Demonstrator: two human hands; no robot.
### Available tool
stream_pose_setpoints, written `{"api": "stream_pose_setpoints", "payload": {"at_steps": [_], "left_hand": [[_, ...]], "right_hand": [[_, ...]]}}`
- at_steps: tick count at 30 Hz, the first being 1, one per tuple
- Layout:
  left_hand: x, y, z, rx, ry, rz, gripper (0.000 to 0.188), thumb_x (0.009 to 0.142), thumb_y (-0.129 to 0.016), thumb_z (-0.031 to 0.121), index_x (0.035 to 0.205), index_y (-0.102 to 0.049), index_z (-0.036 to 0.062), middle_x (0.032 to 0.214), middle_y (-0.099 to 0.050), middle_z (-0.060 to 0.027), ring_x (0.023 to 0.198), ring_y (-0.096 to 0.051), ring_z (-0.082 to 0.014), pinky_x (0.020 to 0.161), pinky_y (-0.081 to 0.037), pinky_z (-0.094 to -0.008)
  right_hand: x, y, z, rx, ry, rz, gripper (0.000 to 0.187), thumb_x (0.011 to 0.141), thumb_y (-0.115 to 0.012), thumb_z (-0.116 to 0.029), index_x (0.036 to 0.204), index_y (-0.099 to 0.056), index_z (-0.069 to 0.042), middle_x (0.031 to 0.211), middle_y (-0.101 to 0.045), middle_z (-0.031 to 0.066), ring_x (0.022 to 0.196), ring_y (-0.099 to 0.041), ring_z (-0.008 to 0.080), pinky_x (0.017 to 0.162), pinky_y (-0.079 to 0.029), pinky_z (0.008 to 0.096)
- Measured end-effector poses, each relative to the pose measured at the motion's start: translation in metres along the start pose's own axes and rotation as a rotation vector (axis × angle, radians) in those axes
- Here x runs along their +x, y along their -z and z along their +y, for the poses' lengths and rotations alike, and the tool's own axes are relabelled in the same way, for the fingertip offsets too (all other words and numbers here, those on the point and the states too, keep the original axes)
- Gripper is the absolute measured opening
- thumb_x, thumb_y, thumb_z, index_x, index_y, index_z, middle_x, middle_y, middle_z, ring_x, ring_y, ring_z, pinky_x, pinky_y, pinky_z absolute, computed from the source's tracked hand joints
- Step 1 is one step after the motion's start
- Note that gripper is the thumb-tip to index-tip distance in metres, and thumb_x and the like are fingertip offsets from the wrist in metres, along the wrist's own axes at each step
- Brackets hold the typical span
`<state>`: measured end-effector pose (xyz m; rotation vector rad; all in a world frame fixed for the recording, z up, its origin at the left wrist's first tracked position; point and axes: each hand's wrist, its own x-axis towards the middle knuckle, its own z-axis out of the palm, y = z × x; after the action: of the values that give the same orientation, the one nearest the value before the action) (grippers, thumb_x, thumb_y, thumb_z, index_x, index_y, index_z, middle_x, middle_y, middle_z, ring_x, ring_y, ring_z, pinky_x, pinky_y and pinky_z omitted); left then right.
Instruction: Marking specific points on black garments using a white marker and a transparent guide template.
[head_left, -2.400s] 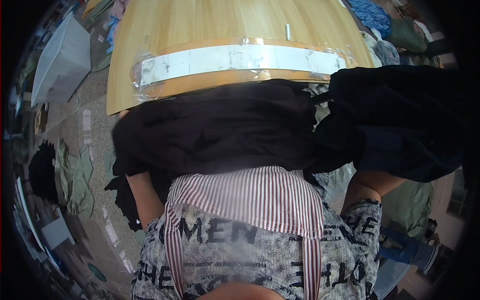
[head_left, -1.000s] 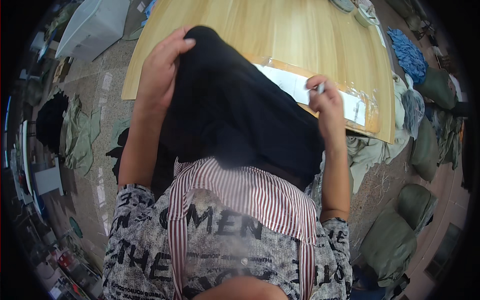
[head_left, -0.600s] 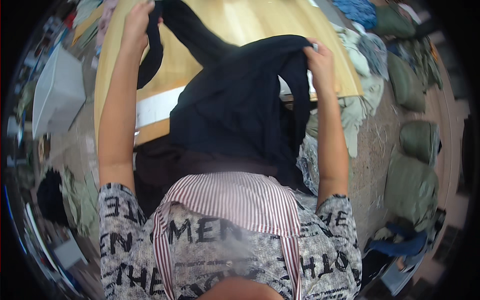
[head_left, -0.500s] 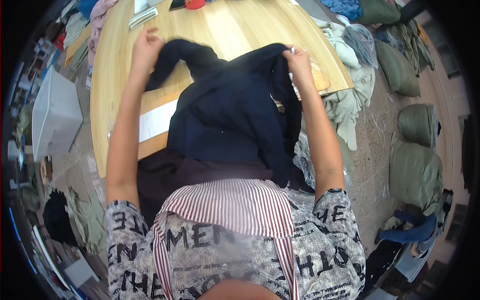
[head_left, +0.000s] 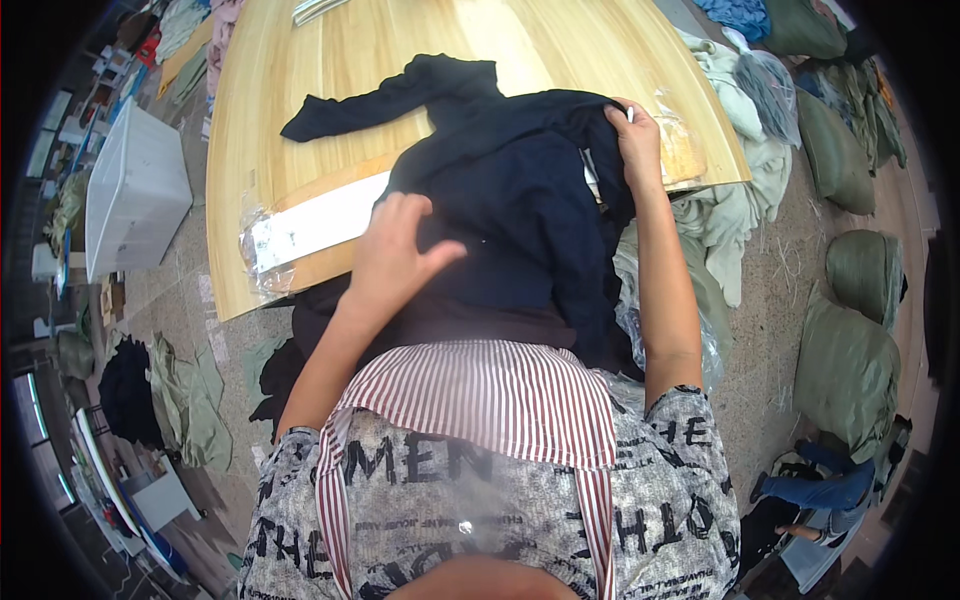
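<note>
I saw the dark garment (head_left: 490, 230) lying across the near edge of the wooden surface (head_left: 560, 50), one sleeve reaching left beyond a white strip (head_left: 315, 232). The right hand (head_left: 638, 140) pinched its right side, a small white object (head_left: 631, 115) showing at the fingers; the left hand (head_left: 398, 250) spread open over the cloth, gripping nothing, contact unclear to me. A white bin (head_left: 135, 200) stood left; green bundles (head_left: 850, 370) sat right.

The garment (head_left: 505, 195) lies partly on the table (head_left: 340, 60), right of a bin (head_left: 140, 190).
</note>
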<state>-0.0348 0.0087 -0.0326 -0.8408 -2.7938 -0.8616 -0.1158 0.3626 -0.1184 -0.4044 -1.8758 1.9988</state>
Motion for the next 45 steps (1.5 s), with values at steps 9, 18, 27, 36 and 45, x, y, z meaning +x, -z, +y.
{"api": "stream_pose_setpoints", "payload": {"at_steps": [9, 18, 27, 36, 45], "left_hand": [[-0.015, 0.033, -0.047, -0.710, 0.362, 0.011, 0.012, 0.088, -0.061, 0.009, 0.092, -0.056, -0.0008, 0.081, -0.055, 0.0024, 0.077, -0.051, -0.0083, 0.069, -0.044, -0.0249], [0.042, 0.032, -0.049, 0.241, -0.136, 0.758, 0.010, 0.082, -0.064, 0.002, 0.090, -0.059, -0.0019, 0.080, -0.060, -0.0117, 0.075, -0.060, -0.0220, 0.070, -0.047, -0.0307], [-0.003, -0.048, 0.015, -1.270, 0.597, -0.076, 0.018, 0.090, -0.056, 0.003, 0.107, -0.055, -0.0009, 0.100, -0.061, -0.0119, 0.090, -0.064, -0.0200, 0.079, -0.053, -0.0305], [0.020, -0.052, 0.050, -1.613, 0.857, -0.098, 0.075, 0.083, -0.068, 0.011, 0.141, -0.023, -0.0050, 0.113, -0.055, -0.0112, 0.098, -0.059, -0.0179, 0.080, -0.050, -0.0327], [0.007, -0.049, 0.058, -1.532, 0.549, 0.205, 0.034, 0.083, -0.058, -0.005, 0.116, -0.055, 0.0015, 0.095, -0.063, 0.0009, 0.074, -0.056, -0.0031, 0.059, -0.039, -0.0152]], "right_hand": [[-0.120, -0.068, -0.084, -0.909, 0.399, -0.488, 0.034, 0.077, -0.075, -0.023, 0.105, -0.064, -0.008, 0.095, -0.065, 0.0110, 0.089, -0.064, 0.0254, 0.078, -0.050, 0.0346], [-0.049, -0.012, -0.081, -0.811, 0.532, 0.104, 0.017, 0.085, -0.063, -0.015, 0.085, -0.064, 0.002, 0.071, -0.063, 0.0103, 0.068, -0.058, 0.0122, 0.065, -0.047, 0.0301], [-0.122, -0.086, -0.070, -0.986, 0.546, -0.393, 0.028, 0.074, -0.076, -0.019, 0.097, -0.066, -0.007, 0.087, -0.063, 0.0106, 0.076, -0.067, 0.0267, 0.065, -0.052, 0.0354], [-0.065, -0.085, -0.094, 0.581, -0.499, -0.488, 0.021, 0.087, -0.065, -0.014, 0.103, -0.061, -0.001, 0.094, -0.066, 0.0060, 0.082, -0.064, 0.0136, 0.075, -0.052, 0.0267], [-0.056, -0.060, -0.077, 0.010, 0.115, -0.131, 0.015, 0.084, -0.067, -0.007, 0.094, -0.066, 0.004, 0.089, -0.066, 0.0055, 0.077, -0.060, 0.0088, 0.070, -0.048, 0.0224]]}}
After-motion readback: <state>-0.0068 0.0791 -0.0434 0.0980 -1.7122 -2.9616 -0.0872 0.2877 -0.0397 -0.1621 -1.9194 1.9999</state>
